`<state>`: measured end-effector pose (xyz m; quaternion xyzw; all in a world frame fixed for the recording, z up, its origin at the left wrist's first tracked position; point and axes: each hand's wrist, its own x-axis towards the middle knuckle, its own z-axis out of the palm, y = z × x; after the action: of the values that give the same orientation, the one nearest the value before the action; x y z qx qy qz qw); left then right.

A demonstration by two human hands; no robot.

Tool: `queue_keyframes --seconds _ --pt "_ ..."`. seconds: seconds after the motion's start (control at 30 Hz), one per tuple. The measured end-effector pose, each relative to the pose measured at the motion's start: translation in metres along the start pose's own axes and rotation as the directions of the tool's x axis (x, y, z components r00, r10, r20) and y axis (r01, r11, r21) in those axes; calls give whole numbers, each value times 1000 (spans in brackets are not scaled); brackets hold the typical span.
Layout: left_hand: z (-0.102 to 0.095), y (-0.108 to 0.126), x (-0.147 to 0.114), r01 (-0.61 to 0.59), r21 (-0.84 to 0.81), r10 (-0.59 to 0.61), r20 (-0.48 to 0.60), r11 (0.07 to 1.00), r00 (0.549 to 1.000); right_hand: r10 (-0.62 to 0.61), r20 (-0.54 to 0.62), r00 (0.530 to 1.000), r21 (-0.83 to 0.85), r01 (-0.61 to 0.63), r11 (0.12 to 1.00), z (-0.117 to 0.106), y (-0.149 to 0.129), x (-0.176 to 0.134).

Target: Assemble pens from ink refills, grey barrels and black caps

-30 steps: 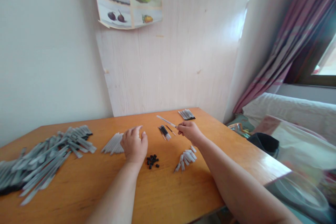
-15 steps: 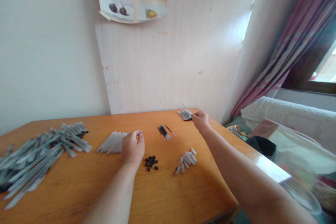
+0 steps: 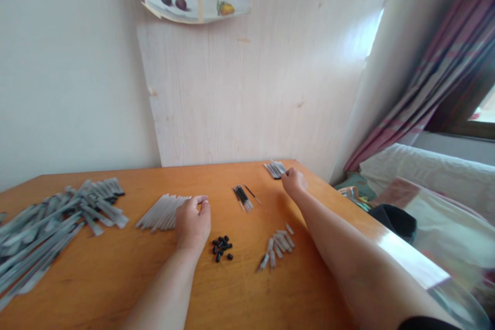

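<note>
My right hand reaches to the far right of the table, its fingers pinched at the end of a row of slim pale pens with black ends. The pen in it lies level with the row and is mostly hidden. My left hand is closed, resting at the right end of a row of clear white pen barrels; whatever is inside its fingers is hidden. Small black plugs lie in a heap to its right. Thin dark refills lie between the hands. Short translucent caps lie nearer me on the right.
A large loose pile of wrapped grey-white sticks covers the left of the wooden table. The wall panel stands behind the table. Beyond its right edge are a black container and bedding.
The pen in my right hand was raised and tilted; now it is lowered to the row at the far right. My left hand stays closed by the barrels. The view has shifted slightly.
</note>
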<state>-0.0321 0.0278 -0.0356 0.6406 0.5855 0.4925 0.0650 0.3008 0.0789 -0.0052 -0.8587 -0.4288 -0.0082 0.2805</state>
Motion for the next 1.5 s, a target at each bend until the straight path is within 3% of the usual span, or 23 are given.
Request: queue_keyframes --seconds 0.6,1.5 --pt "-2 3 -2 56 -3 -56 31 998 998 -38 55 998 -93 43 995 26 -2 20" --pt "-4 6 -2 63 22 -64 33 998 997 -47 115 992 -85 57 995 30 1 22"
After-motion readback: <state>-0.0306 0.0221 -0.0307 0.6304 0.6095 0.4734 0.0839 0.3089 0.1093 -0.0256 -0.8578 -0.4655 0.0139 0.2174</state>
